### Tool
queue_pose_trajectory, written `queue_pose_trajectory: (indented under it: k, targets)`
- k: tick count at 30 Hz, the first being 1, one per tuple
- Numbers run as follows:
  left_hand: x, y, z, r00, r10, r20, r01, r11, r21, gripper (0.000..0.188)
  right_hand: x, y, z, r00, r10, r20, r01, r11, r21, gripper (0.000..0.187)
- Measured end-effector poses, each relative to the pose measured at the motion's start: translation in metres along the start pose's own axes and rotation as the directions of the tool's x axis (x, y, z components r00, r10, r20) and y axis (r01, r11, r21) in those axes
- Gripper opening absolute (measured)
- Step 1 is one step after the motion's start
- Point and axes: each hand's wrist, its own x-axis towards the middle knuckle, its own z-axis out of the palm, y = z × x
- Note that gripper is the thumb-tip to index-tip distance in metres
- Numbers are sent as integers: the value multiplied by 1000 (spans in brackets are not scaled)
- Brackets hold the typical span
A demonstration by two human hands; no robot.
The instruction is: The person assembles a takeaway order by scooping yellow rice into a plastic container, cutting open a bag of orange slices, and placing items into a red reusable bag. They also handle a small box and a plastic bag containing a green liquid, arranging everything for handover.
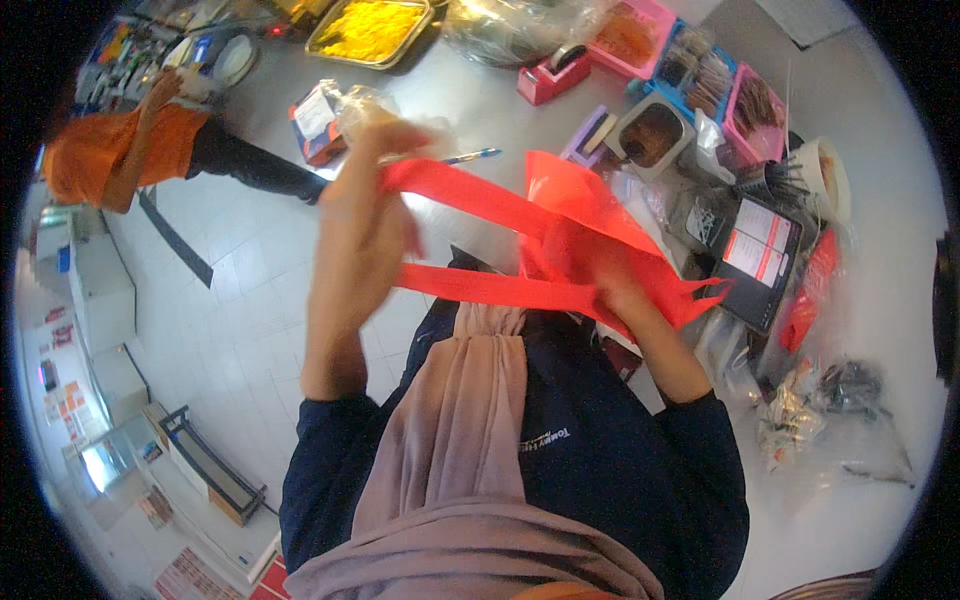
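Observation:
A bright red bag [590, 200] of thin, sheet-like material is stretched between my hands in front of my body. Two long red strips run from it leftward to my left hand [365, 225], which is closed on their ends and slightly blurred. My right hand [615, 280] grips the body of the bag at its lower right. Red folds partly cover the fingers there. Pointed red ends stick out to the right of that wrist.
Ahead on the grey table are a tray of yellow food [370, 35], an orange-and-blue box [318, 125], a pen [472, 156] and a red tape dispenser [553, 75]. Pink baskets [750, 115], a tablet [757, 258] and plastic bags crowd the right. Another person in orange [125, 150] stands far left.

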Motion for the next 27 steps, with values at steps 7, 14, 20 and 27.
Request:
queue_pose_trajectory:
  k: [7,14,20,27]
  targets:
    - [-4,-54,-48,922,-111,372,28,975,221,15,62,-27,54,999,-46,21,44,993,105,50]
    - [-1,-45,-104,964,-240,-116,190,924,-332,27,59,-28,44,991,-69,114,56,992,111,47]
    - [-14,-79,-131,993,-91,71,114,683,-722,38,98,-41,97,975,-108,192,54,962,267,44]
    - [-21,-69,-138,987,-140,77,155,729,-667,35,90,-27,124,957,28,288,-188,818,544,41]
